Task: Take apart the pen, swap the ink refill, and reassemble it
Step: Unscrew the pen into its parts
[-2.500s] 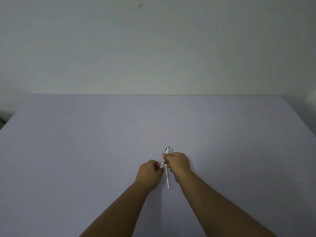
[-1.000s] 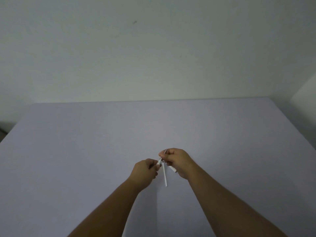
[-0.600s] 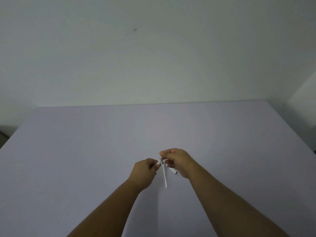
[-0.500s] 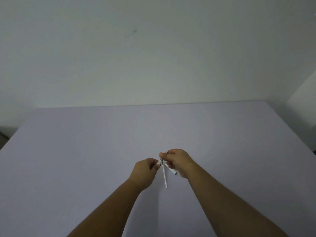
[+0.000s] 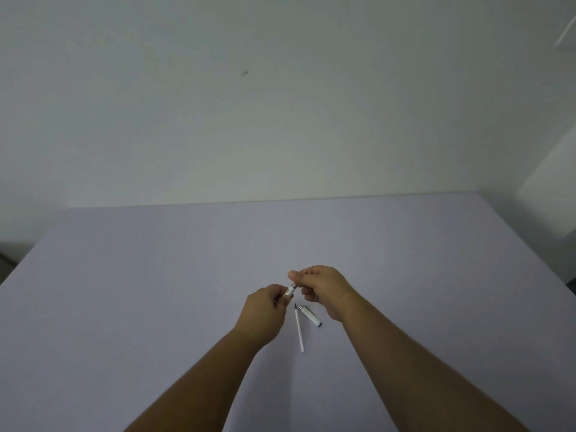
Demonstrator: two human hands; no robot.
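My left hand [image 5: 266, 310] grips a white pen barrel [image 5: 290, 290], whose open silver-ringed end sticks out toward the right. My right hand [image 5: 322, 288] pinches at that end with thumb and forefinger; what it holds is too small to tell. A thin white ink refill [image 5: 299, 328] with a dark tip lies on the table just below the hands. Beside it, to the right, a short white pen cap [image 5: 311, 315] lies slanted on the table.
The lavender table [image 5: 156, 291] stretches out on all sides of the hands, with its far edge against a pale wall. A white surface stands past the table's right edge.
The pen cap has left my right hand and now lies on the table. My right hand has lifted slightly and pinches at the barrel's end. The refill has not moved.
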